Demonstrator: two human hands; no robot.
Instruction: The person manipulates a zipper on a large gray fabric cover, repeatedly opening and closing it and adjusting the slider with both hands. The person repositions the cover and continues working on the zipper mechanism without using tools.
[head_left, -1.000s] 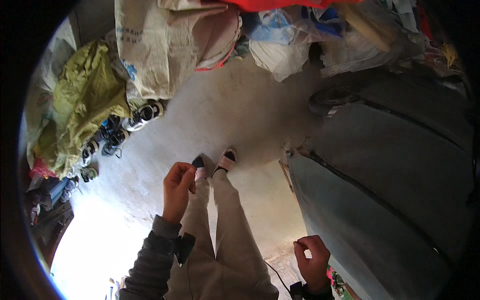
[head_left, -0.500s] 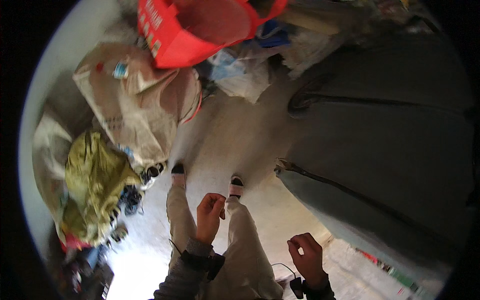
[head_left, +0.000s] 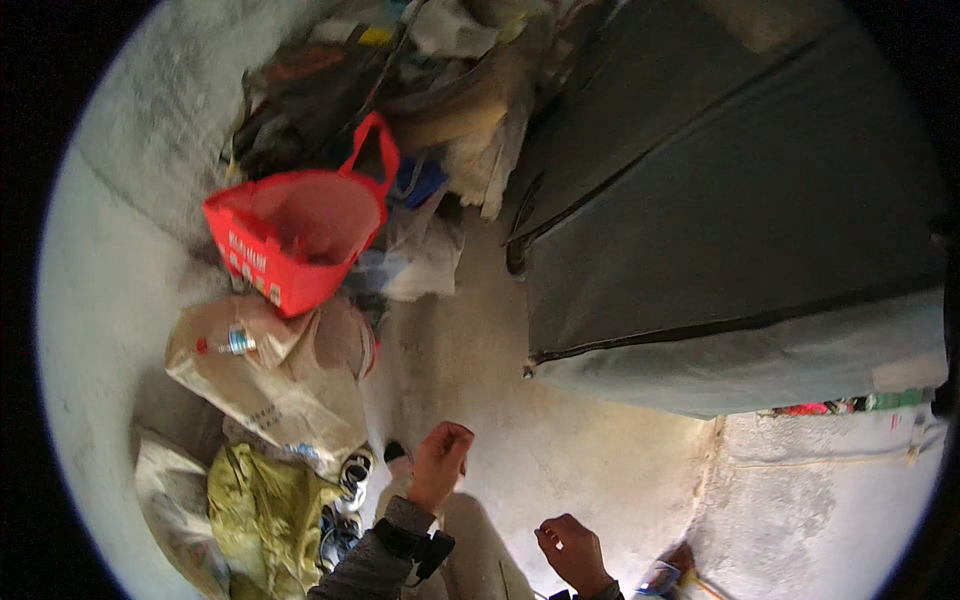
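Observation:
My left hand [head_left: 442, 465] is raised in front of my legs, its fingers curled into a loose fist. Nothing sticks out of it. Lower and to its right, my right hand [head_left: 572, 550] has its fingers bent toward the thumb, with a small see-through gap between them and no object showing. Both hands hang in the air, touching nothing. Dark bands with small devices sit on both wrists. Nearest to the left hand on the floor are a slippered foot [head_left: 397, 456] and a black-and-white shoe [head_left: 356, 474].
Along the left wall stand a red carrier bag [head_left: 290, 270], a large beige sack [head_left: 310, 385] with a red-capped bottle [head_left: 230, 342] on it, and an olive-yellow sack [head_left: 262, 515]. A large dark grey fabric cover [head_left: 720, 210] fills the right. Bare concrete floor [head_left: 450, 370] runs between.
My view has turned and shifted: the red bag now appears lower and further left, and the grey cover's lower edge sits higher. Both hands stay curled, the right one now nearer the left.

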